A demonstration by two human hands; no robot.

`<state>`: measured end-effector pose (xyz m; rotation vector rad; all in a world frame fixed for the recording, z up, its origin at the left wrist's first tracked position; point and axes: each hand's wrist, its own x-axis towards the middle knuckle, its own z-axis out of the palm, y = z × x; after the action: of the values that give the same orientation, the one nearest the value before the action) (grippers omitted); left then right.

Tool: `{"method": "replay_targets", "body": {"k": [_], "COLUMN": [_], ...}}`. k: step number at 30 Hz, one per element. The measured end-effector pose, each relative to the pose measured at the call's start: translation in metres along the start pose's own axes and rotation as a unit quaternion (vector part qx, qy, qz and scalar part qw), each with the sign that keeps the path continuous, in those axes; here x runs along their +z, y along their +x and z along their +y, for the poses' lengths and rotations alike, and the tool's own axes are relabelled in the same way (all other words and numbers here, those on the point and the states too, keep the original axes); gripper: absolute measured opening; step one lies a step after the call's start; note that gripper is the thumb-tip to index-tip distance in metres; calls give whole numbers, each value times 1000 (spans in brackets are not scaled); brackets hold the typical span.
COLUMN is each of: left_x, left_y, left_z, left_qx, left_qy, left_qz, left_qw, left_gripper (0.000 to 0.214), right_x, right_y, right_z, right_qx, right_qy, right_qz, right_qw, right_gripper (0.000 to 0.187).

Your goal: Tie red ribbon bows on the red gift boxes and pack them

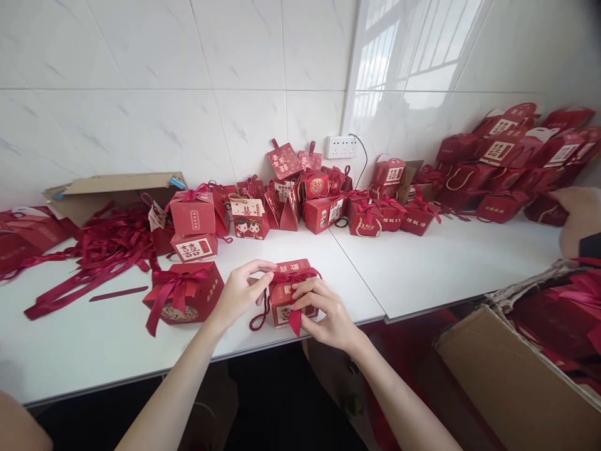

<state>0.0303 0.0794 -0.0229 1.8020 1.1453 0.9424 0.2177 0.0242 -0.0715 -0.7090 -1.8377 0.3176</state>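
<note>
A small red gift box (284, 294) with a dark red ribbon stands near the front edge of the white table (422, 269). My left hand (239, 291) pinches the ribbon at the box's top left. My right hand (323, 313) grips the ribbon at the box's front right, fingers curled over it. A ribbon loop hangs down at the box's lower left. A larger red box with a tied bow (184, 294) lies just left of my left hand.
Many red gift boxes (323, 200) line the tiled wall. A heap of red ribbons (107, 250) and a flat cardboard box (117, 188) lie at the left. An open carton (526, 376) stands low right. Another person's hand (580, 219) shows at the right edge.
</note>
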Motion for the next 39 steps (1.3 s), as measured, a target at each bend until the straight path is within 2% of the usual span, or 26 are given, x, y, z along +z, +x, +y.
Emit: {"method": "replay_targets", "body": {"k": [2,5,9,12,14,16,17,18,20,22,25,28,32,36,39], "left_x": [-1,-2,1,6,8,10,10,11,12,13,16,20,25,24,20], "left_y": [-2,-4,-3,-3,-3,-3,-3,-3,-3,-4,-6,-9,-12,-14,-13], "left_z": [2,4,3,0,-1,-1,0,1,2,2,0,-1,1,-2,-7], "left_qx": [2,-31,-71,-70,-78,-92,-98,-102,-106,-105,-100,-119,-136,-143,-145], "left_qy": [19,58,130,118,91,59,44,32,17,8,-10,-48,-110,-128,-140], "left_qz": [25,74,43,39,44,42,39,36,33,36,50,65,75,65,54], "left_qw": [1000,995,988,990,992,993,993,994,994,994,994,990,982,979,978], "left_gripper": [26,23,43,43,42,43,43,43,43,41,37,36,35,33,36], "right_x": [0,1,-1,-9,-18,-27,-31,-34,-37,-36,-32,-29,-26,-27,-33], "right_y": [0,2,2,3,6,12,16,21,30,38,43,42,36,29,23], "right_z": [0,0,-7,-15,-17,-13,-8,-3,8,15,17,12,11,19,27], "right_qx": [1,-3,-24,-73,-75,18,98,187,340,415,426,422,445,447,410], "right_qy": [-1,-4,-23,-46,-52,-58,-62,-64,-52,-19,37,102,147,144,74], "right_qz": [0,3,-10,-28,30,138,171,176,109,24,-16,-14,-14,-30,4], "right_qw": [1000,1000,999,996,995,989,978,964,933,909,904,901,883,882,909], "right_gripper": [16,15,8,16,22,30,36,41,48,51,50,45,38,38,35]}}
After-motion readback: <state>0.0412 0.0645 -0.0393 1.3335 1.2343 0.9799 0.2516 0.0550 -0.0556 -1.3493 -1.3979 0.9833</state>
